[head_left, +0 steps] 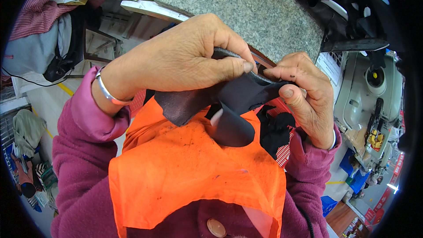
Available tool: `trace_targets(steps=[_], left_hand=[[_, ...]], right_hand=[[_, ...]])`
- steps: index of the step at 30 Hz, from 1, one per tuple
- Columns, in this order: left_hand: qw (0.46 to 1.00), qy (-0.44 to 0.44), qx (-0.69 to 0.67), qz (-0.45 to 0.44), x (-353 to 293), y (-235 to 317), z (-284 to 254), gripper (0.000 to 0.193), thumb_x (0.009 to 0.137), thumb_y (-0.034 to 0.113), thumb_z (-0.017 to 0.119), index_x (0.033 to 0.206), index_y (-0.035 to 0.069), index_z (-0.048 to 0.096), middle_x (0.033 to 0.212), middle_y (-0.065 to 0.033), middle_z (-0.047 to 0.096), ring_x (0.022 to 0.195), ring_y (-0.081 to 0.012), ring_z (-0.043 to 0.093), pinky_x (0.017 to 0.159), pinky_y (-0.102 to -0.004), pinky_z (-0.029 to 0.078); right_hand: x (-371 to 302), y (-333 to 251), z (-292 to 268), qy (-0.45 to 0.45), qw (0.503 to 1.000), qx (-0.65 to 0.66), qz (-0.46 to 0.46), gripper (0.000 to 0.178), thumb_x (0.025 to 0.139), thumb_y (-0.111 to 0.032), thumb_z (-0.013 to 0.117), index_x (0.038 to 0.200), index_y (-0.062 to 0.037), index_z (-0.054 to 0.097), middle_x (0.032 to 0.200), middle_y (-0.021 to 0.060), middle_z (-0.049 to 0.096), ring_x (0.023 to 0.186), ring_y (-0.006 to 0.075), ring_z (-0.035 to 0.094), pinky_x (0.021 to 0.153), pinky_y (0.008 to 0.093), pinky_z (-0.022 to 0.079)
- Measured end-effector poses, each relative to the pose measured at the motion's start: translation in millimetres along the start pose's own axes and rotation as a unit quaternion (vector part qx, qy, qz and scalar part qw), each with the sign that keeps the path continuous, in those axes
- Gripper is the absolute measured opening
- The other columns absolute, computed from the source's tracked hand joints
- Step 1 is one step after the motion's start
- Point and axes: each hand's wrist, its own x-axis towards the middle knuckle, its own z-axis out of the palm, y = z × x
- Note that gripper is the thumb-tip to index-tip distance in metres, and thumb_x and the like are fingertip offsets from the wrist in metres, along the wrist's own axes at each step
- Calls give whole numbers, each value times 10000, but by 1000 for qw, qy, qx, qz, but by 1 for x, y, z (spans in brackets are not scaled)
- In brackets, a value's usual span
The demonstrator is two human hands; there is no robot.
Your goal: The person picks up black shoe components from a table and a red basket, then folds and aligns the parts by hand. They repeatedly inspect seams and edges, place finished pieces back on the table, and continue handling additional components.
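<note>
My left hand (185,57) pinches the upper edge of a black, dark-grey piece of cut material (233,101), thumb laid across it. My right hand (304,97) grips the same piece from the right, thumb and forefinger close to my left thumb. The piece curls and hangs down between both hands, with ragged black flaps (273,132) below my right hand. A silver bangle (108,92) circles my left wrist. Below the hands lies an orange apron (194,172) with dark smudges, over my magenta sleeves.
A speckled grey stone counter (260,9) runs behind the hands. To the right stands a pale green sewing machine (374,97) under dark bags. At left are a chair draped with clothes (39,39) and floor clutter (26,158). Blue crates (352,176) sit lower right.
</note>
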Motion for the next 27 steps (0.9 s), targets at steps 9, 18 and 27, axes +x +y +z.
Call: trace_targets(steps=[9, 18, 27], left_hand=[[1000, -8, 11, -18, 2, 11, 1, 179, 932, 123, 609, 972, -28, 696, 835, -58, 691, 779, -84, 602, 727, -239, 480], [999, -16, -45, 17, 8, 2, -4, 196, 878, 116, 618, 916, -57, 701, 773, -49, 683, 719, -72, 596, 669, -232, 493], [982, -89, -160, -53, 3, -11, -18, 303, 843, 188, 760, 1062, -10, 693, 914, -35, 686, 857, -79, 610, 772, -225, 493]], right_hand=[[1, -8, -2, -28, 999, -1, 28, 105, 770, -71, 718, 867, -34, 706, 748, 63, 628, 728, 228, 572, 716, 324, 428], [9, -8, -1, -19, 999, -25, 5, 56, 726, -45, 730, 761, -38, 687, 693, 58, 600, 685, 228, 550, 659, 316, 425], [13, -16, -4, -45, 998, -47, 14, 78, 737, -69, 729, 763, -20, 675, 722, 45, 596, 757, 204, 530, 700, 313, 412]])
